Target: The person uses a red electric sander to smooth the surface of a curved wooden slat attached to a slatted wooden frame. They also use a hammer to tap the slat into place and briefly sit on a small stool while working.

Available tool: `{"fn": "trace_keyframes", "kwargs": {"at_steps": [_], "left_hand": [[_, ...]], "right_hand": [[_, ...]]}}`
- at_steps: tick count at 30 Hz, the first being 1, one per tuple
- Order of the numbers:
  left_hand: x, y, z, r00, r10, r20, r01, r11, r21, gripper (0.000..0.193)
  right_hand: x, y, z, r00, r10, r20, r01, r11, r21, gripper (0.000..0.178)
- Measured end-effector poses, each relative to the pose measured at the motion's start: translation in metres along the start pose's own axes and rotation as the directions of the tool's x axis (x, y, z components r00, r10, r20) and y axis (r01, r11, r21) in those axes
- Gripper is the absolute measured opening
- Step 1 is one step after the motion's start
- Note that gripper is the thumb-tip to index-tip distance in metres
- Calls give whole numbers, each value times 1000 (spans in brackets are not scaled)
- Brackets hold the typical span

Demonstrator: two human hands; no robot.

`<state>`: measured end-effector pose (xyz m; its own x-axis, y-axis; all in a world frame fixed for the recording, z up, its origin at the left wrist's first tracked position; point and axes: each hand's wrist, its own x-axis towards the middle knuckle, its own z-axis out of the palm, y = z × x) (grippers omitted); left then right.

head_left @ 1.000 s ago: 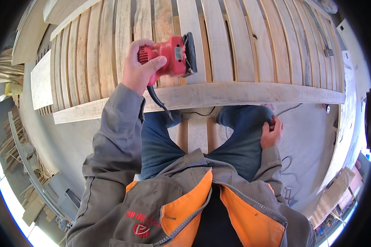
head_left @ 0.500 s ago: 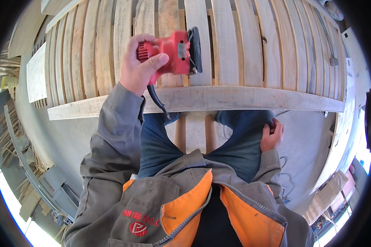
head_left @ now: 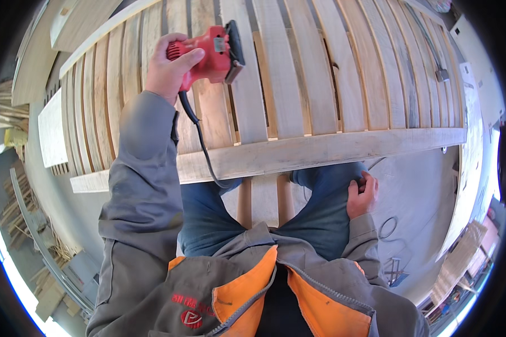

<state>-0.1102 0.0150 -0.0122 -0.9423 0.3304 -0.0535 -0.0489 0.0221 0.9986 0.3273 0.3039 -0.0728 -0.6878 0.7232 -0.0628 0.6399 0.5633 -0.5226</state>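
Note:
My left hand (head_left: 167,66) is wrapped round the body of a red electric sander (head_left: 208,53). The tool is turned on its side over the wooden slats (head_left: 275,73), its dark flat pad facing right, away from the wood. A black cord (head_left: 203,143) hangs from the sander's lower end, crosses the front rail (head_left: 298,157) and drops toward my lap. My right hand (head_left: 363,196) rests on my right knee in blue jeans (head_left: 331,208), fingers loosely bent and thumb apart, with nothing visible in it.
The slatted wooden frame spans the view before my knees. A cable with a small grey block (head_left: 442,74) lies across its right slats. Wood strips (head_left: 17,208) are piled at the left. Coiled cable (head_left: 388,226) lies on the floor at right, near a long pale board (head_left: 466,185).
My left hand has carried the sander left and slightly up in the picture, tilting it a little. My view has shifted, so the frame appears slanted. My right hand stays on the knee.

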Motion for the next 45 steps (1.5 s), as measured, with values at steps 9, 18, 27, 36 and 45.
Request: {"fn": "trace_keyframes", "kwargs": {"at_steps": [9,18,27,36,45], "left_hand": [[33,-1,-15,991,-133,18,134,986,-99,46],[29,2,-16,978,-200,56,201,979,-28,48],[22,18,-5,966,-256,37,253,966,60,44],[-35,15,-1,963,-265,46,266,964,-9,44],[-61,22,6,959,-281,34,282,959,-23,47]], "right_hand": [[7,2,-4,999,30,-26,-28,995,98,37],[5,11,-5,998,41,-40,-35,988,148,36],[7,14,-6,999,27,-38,-21,989,149,36],[10,11,-6,998,42,-40,-34,984,172,35],[12,9,-6,997,15,-71,-2,983,185,36]]}}
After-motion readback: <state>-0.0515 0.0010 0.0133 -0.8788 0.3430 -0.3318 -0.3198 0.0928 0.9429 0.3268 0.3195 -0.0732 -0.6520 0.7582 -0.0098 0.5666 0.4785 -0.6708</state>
